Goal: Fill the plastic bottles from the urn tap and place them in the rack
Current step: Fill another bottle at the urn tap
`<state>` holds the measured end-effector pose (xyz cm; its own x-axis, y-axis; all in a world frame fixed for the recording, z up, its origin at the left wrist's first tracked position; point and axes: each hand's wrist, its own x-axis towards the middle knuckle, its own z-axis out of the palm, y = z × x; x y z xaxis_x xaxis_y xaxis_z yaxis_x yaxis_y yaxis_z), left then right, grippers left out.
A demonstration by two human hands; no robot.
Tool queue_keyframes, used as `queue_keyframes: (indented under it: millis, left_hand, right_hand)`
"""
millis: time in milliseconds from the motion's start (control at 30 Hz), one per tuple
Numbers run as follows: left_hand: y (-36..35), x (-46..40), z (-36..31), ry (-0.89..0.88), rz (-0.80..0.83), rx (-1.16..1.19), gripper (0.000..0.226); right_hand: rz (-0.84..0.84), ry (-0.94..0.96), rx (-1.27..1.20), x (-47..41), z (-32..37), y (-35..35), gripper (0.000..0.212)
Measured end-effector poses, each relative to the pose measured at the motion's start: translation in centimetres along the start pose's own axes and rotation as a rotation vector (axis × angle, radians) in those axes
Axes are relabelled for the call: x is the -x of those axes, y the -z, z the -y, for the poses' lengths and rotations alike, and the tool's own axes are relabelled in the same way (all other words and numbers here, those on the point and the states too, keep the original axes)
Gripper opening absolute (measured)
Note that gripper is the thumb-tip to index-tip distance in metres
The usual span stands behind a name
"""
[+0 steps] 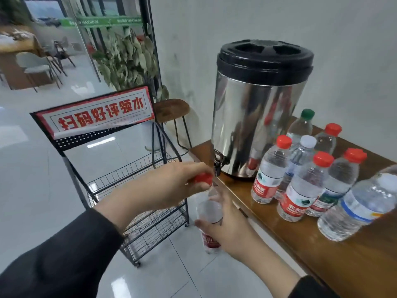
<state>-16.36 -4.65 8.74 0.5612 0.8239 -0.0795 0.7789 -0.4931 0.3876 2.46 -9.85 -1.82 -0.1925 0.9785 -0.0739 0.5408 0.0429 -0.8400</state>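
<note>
Counter [335, 250]: wooden top at the right; carries the urn and a group of capped bottles.
Urn [257, 108]: steel body with black lid, standing at the counter's left end; its base sits just inside the edge.
Rack [137, 190]: black wire shelving with a red-and-white sign on top, standing on the floor left of the counter; no bottles are visible on its shelves.
Spare bottles [300, 186]: seven capped bottles in a group on the counter, right of the urn; fill level cannot be read reliably.
Held bottle [209, 220]: clear plastic with a red label, held off the counter edge; long axis near upright, mouth upward.
Right hand [225, 229]: fingers wrapped round the held bottle's body.
Left hand [178, 183]: fingertips pinched on the red cap [203, 178], at the bottle's mouth; whether the cap is threaded on or lifted clear cannot be told.
Tap [218, 166]: short spout low on the urn's front, overhanging the edge.
Key relation: the tap outlet lies just above and slightly right of the bottle mouth, with the cap between them.
Judgement: the cap must clear the mouth before filling; the left hand is nearer the tap lever.
</note>
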Motion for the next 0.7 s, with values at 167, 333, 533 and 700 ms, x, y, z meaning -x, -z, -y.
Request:
queue_keyframes:
  millis: [167, 333, 533, 700]
  left_hand:
    - [-0.9, -3.3, 3.6, 0.038, -0.118, -0.064, 0.033]
    - [-1.0, -4.8, 5.5, -0.111, 0.098, -0.025, 0.047]
    - [-2.9, -6.8, 5.5, -0.014, -0.069, -0.071, 0.050]
    - [-2.0, -8.9, 5.8, 0.018, -0.235, 0.012, 0.049]
  right_hand:
    - [-0.060, -0.082, 0.048, -3.2, -0.1, -2.0, 0.085]
    - [-0.090, -0.161, 0.013, -4.0, -0.8, -2.7, 0.083]
    - [-0.124, -0.271, 0.006, -4.6, -2.0, -3.7, 0.078]
    - [-0.172, -0.376, -0.123, -4.6, -4.6, -6.3, 0.066]
